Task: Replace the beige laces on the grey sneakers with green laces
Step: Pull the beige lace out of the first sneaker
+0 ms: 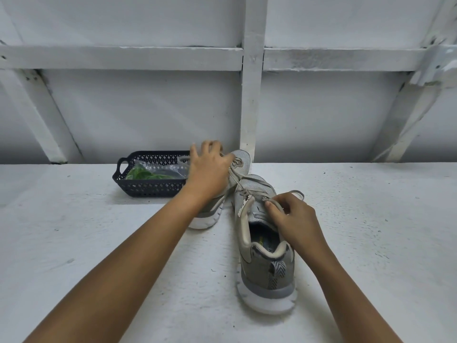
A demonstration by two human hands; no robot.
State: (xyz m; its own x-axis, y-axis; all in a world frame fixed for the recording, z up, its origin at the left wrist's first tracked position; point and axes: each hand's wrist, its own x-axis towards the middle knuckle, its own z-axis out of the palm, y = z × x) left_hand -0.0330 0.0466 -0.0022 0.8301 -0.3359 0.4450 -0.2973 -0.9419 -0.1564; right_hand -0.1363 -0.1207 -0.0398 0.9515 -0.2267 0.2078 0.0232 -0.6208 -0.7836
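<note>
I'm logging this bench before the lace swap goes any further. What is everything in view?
near sneaker: one, grey with a white sole, on the table, heel toward the camera
far sneaker: one, grey, behind and left of the near one
beige laces: number unclear, threaded in both sneakers
basket: one, dark blue, left of the far sneaker
bag: one, clear, inside the basket
green laces: number unclear, inside the bag
table: one, white
wall: white, with beams, behind the table
left hand: rests on the far sneaker, grip unclear
right hand: pinches a beige lace on the near sneaker
</note>
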